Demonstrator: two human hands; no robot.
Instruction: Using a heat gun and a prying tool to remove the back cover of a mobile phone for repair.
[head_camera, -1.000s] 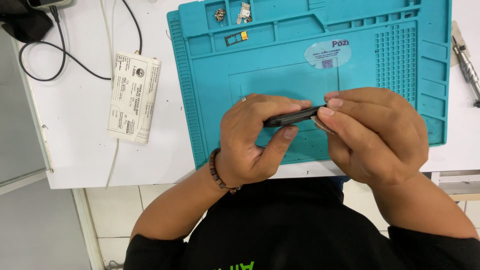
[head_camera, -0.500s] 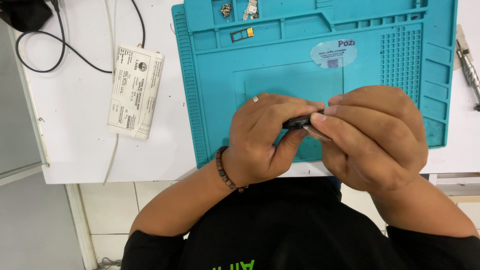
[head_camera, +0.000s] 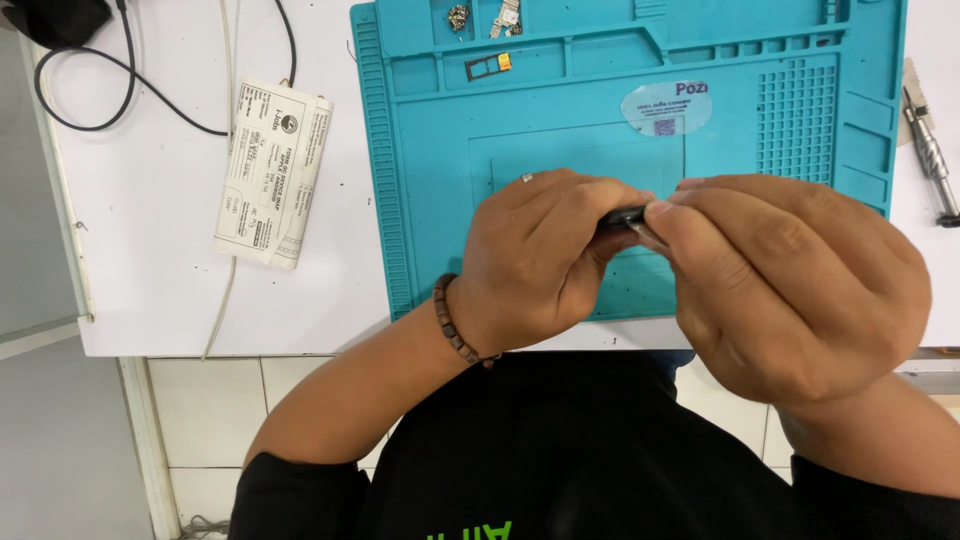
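My left hand (head_camera: 545, 260) and my right hand (head_camera: 790, 285) are brought together over the near edge of a teal work mat (head_camera: 430, 180). Both grip a thin dark flat device (head_camera: 622, 216), seen edge-on; only a short dark sliver shows between the fingers, the rest is hidden. A thin silvery piece (head_camera: 650, 232) shows at my right fingertips against the device's edge. My left wrist wears a brown bead bracelet (head_camera: 452, 322), and a ring sits on a left finger.
The mat lies on a white table (head_camera: 160, 200). Its top compartments hold small metal parts (head_camera: 458, 16) and a small tray with a yellow piece (head_camera: 490, 65). A white folded packet (head_camera: 272, 170) and black cables (head_camera: 120, 80) lie left. A metal screwdriver (head_camera: 930, 150) lies at right.
My hands have closed in over the dark device, so less of it shows now. The view has shifted slightly; the hands stay over the mat's near edge.
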